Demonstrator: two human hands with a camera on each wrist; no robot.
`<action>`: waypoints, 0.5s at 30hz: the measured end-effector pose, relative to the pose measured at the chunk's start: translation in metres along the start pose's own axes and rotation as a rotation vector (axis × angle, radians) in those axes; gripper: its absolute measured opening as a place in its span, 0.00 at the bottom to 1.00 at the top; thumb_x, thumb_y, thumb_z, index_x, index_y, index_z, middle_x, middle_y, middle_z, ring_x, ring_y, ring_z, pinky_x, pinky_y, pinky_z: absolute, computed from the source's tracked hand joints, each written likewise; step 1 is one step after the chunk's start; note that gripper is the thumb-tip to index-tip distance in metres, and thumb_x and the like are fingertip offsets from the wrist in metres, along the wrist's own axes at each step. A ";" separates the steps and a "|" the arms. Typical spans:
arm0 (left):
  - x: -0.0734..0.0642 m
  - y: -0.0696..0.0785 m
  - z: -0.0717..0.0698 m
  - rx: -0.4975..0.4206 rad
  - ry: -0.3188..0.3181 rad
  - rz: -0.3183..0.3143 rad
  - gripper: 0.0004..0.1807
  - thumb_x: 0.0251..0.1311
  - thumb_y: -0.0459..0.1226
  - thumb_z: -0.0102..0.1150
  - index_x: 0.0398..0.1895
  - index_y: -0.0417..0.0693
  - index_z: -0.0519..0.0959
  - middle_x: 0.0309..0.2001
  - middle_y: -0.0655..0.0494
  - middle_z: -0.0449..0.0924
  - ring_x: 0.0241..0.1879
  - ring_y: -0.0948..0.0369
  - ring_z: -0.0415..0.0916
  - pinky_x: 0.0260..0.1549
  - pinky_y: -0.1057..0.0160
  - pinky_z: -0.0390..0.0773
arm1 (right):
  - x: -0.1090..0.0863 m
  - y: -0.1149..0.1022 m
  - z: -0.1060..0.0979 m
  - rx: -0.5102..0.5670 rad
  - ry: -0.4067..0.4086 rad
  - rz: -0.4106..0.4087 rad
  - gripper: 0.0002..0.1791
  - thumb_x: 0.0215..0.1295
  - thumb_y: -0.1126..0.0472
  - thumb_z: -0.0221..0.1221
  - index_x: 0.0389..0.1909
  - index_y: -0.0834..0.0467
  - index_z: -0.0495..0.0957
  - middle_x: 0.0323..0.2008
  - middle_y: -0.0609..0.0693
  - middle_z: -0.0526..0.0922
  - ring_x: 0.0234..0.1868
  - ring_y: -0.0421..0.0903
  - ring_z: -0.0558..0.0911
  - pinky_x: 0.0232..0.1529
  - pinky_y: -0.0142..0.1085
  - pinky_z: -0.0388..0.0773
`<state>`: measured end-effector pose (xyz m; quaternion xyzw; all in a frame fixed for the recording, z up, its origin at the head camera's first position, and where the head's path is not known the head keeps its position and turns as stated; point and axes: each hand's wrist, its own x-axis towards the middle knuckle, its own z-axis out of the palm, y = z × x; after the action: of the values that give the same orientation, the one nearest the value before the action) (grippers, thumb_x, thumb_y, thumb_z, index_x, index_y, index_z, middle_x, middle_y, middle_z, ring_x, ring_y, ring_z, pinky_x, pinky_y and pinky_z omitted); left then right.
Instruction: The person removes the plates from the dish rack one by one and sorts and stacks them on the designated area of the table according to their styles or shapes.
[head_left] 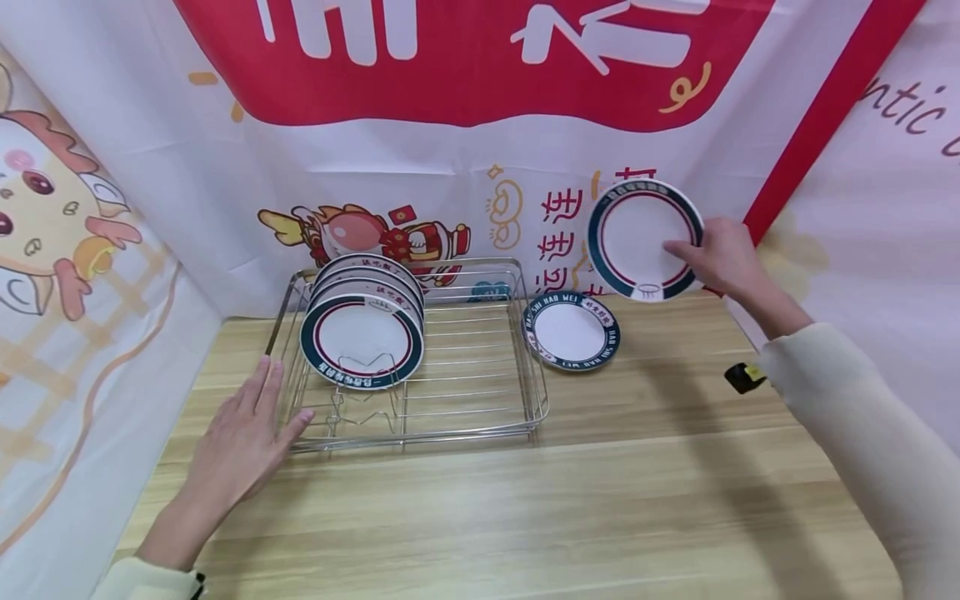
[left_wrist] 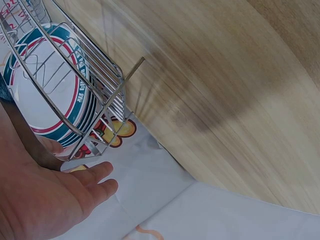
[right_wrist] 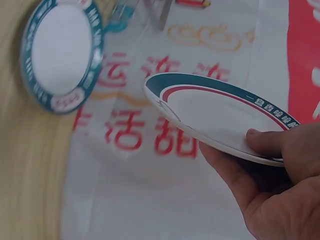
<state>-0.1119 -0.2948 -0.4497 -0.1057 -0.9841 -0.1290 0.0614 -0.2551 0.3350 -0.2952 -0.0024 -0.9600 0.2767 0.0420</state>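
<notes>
My right hand (head_left: 723, 254) grips a white plate (head_left: 641, 242) by its right edge, thumb on the face and fingers beneath. This plate has a dark teal rim with a thin red ring, and it is held up above the table. A smaller teal-rimmed plate (head_left: 572, 331) lies below it on the table, right beside the rack. At the left front corner of the wire dish rack (head_left: 465, 429) my left hand (head_left: 243, 433) rests with its fingers extended. Several similar plates (head_left: 360, 340) stand tilted in a row in the rack's left part.
Bent wire dividers (head_left: 365, 396) rise at the rack's front left. A small black and yellow object (head_left: 744, 377) shows near the right sleeve. Printed cloth (head_left: 465, 150) hangs behind the wooden table (head_left: 480, 517) and at both sides.
</notes>
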 end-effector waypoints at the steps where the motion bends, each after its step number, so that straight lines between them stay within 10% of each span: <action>1: 0.000 0.000 0.000 -0.001 -0.002 -0.001 0.48 0.81 0.59 0.45 0.87 0.43 0.37 0.86 0.37 0.35 0.80 0.30 0.47 0.73 0.25 0.53 | 0.000 0.010 -0.001 0.001 0.000 0.019 0.30 0.77 0.52 0.62 0.66 0.72 0.74 0.48 0.75 0.86 0.38 0.64 0.87 0.28 0.28 0.80; 15: 0.001 -0.001 0.000 0.008 0.005 0.003 0.49 0.80 0.59 0.45 0.87 0.43 0.37 0.86 0.36 0.36 0.80 0.30 0.48 0.71 0.25 0.55 | -0.009 0.125 0.007 0.103 -0.081 0.237 0.29 0.76 0.59 0.62 0.59 0.82 0.67 0.33 0.70 0.85 0.25 0.50 0.87 0.26 0.37 0.88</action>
<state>-0.1127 -0.2952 -0.4501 -0.1067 -0.9842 -0.1255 0.0643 -0.2492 0.4369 -0.3683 -0.1025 -0.9385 0.3284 -0.0296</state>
